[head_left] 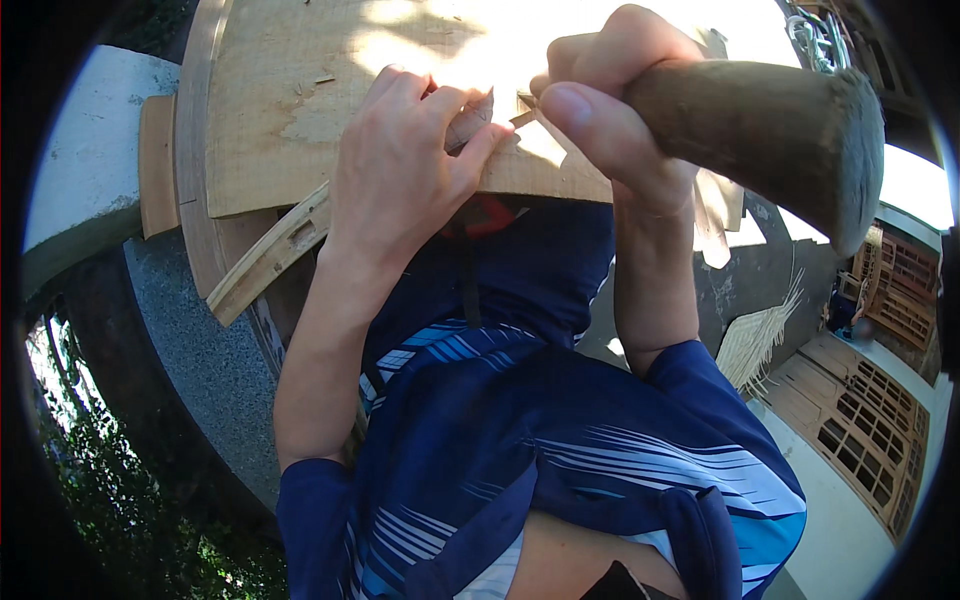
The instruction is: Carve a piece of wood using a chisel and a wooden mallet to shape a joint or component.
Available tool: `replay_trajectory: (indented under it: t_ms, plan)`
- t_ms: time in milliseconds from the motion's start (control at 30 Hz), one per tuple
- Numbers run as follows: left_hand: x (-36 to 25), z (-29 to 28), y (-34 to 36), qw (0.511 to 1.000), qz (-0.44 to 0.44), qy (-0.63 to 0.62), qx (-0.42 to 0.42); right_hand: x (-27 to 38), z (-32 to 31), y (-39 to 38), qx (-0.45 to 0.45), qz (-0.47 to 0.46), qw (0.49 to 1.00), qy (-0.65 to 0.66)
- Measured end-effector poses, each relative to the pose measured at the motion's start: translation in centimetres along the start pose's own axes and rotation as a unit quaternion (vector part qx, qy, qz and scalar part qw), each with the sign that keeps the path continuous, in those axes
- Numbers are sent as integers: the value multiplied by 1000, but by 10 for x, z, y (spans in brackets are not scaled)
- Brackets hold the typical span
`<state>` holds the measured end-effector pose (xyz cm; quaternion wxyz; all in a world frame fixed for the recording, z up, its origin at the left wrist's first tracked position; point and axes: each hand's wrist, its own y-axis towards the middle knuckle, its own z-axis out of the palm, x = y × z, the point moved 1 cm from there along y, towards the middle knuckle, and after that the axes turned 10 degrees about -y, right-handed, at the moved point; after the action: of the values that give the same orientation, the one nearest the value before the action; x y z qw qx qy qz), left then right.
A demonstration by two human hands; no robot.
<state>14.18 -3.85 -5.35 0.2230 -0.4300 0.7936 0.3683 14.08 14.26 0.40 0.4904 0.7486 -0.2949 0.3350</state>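
A curved strip of wood (268,258) with a small rectangular slot cut in it juts past the near left edge of the workbench top (270,120). My left hand (400,165) lies over this strip on the bench, fingers curled down around it, hiding its middle. Raised on the right, my right hand (625,110) is closed around a thick, round wooden club-like tool (750,125). Its wide, pale, battered end points right. The tool's other end is hidden in my fist. A small brown wooden piece (524,115) shows between my hands.
Wood chips (324,79) lie on the sunlit bench top. Thin wood offcuts (712,225) hang at its right edge. A frayed woven mat (757,335) and a latticed wooden panel (865,425) are at the right. A whitish ledge (95,140) stands left.
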Motion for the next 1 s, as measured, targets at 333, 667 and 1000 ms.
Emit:
replay_trajectory:
  t_ms: [333, 667, 1000]
  plan:
    - [0, -6, 2, 1000, 7, -5, 18, 11, -9, 1, 54, -1, 999, 6]
    - [0, -2, -1, 1000, -17, 4, 15, 9, 5, -8, -333, 152, 918, 151]
    - [-1, -2, 0, 1000, -2, -8, 0, -4, 12, -17, -286, 68, 951, 98]
